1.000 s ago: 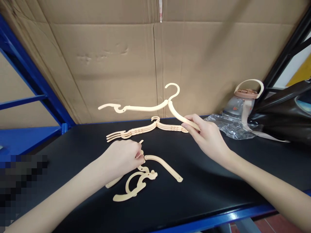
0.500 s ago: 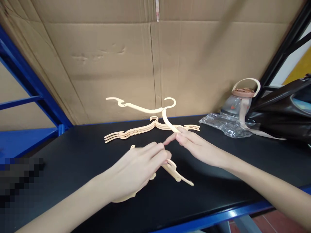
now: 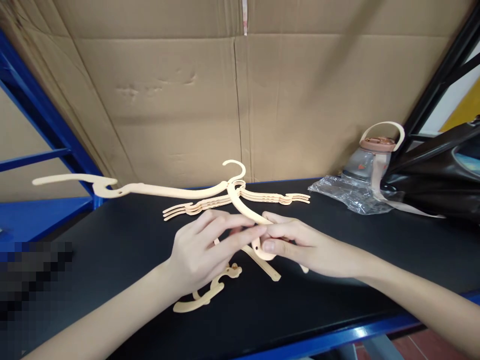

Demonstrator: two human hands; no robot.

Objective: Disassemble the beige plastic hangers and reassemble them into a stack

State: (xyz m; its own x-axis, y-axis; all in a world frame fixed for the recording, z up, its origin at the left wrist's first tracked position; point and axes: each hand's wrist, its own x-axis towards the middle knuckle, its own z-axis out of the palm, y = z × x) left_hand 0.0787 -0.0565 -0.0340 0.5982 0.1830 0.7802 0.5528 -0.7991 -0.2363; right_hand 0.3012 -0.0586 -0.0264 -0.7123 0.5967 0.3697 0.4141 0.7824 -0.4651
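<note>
A beige plastic clothes hanger (image 3: pixel 180 192) is held tilted above the black table, its hook up and its left arm stretching far left. My right hand (image 3: pixel 300 240) pinches the right arm's lower end, together with a curved end piece (image 3: pixel 264 254) that has a small hole. The fingers of my left hand (image 3: pixel 206 245) reach to the same spot and close on the hanger; its thumb is mostly hidden. Below my hands lie loose beige hanger parts: a straight bar (image 3: pixel 264 264) and several curved end pieces (image 3: pixel 210 295), partly covered by my left hand.
A stack of similar hangers (image 3: pixel 213 201) lies behind my hands. At the back right stand a clear bottle (image 3: pixel 362 162) with a strap, a crumpled plastic bag (image 3: pixel 348 195) and a black bag (image 3: pixel 427 175). Cardboard (image 3: pixel 168 110) closes off the back; blue frame posts (image 3: pixel 48 115) stand left.
The hanger has come nearer and lower, its left arm swinging left. The curved end piece is now at my right hand. My left hand has moved off some of the loose parts.
</note>
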